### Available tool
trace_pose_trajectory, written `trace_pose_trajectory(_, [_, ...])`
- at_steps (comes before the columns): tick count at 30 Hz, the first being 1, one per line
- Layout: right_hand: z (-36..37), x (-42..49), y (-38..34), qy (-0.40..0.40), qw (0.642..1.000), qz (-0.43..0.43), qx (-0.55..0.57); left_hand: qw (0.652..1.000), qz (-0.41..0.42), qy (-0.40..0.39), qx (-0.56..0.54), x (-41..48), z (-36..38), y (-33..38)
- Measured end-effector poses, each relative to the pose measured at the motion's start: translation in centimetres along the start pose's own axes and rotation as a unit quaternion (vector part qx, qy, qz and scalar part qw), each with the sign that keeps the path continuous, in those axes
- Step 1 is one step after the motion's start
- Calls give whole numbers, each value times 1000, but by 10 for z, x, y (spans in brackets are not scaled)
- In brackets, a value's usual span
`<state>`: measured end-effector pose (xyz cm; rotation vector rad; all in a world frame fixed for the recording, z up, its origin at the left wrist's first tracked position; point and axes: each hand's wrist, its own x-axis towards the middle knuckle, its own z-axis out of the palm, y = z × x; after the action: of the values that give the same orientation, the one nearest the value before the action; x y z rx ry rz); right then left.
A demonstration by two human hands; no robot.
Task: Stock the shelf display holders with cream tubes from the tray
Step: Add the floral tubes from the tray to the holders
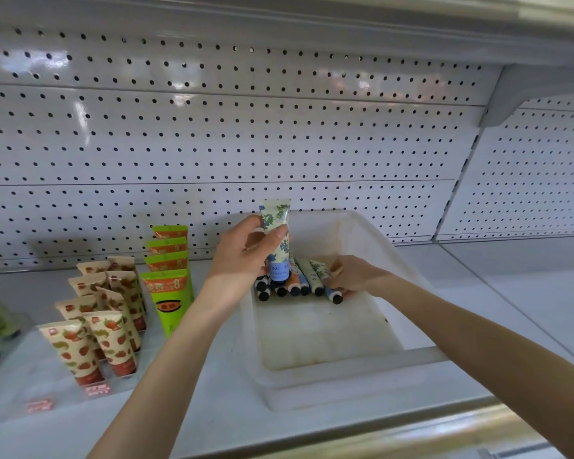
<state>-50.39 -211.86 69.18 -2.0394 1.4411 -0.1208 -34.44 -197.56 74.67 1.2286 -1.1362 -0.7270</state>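
Left grip [246, 256] holds a blue-flowered cream tube [275, 220] over the white plastic tray [378, 240]; right grip [352, 276], closure unclear, touches lying patterned tubes [304, 276]; tall green tubes [169, 293] stand just left.

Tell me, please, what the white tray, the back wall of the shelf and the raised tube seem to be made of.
Tray: probably plastic, matte white, slightly translucent, with a rounded moulded rim. Back wall: likely painted metal, glossy; it reflects light and has regular punched holes. Tube in the left hand: apparently soft plastic, printed, with a flat crimped end.
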Motion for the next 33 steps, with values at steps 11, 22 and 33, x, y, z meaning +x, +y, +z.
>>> trace_pose_trajectory(11, [-17,-16,-10,-99,978,-13,184,1000,-13,10,-23,-9,-4,4])
trace_pose_trajectory(22, [-32,-59,-45,-63,925,-145,347,999,-20,17,-29,-20,-14,13])
trace_pose_trajectory(33, [-4,-103,-72,31,903,-203,377,997,-24,-21,-63,-35,-30,18])
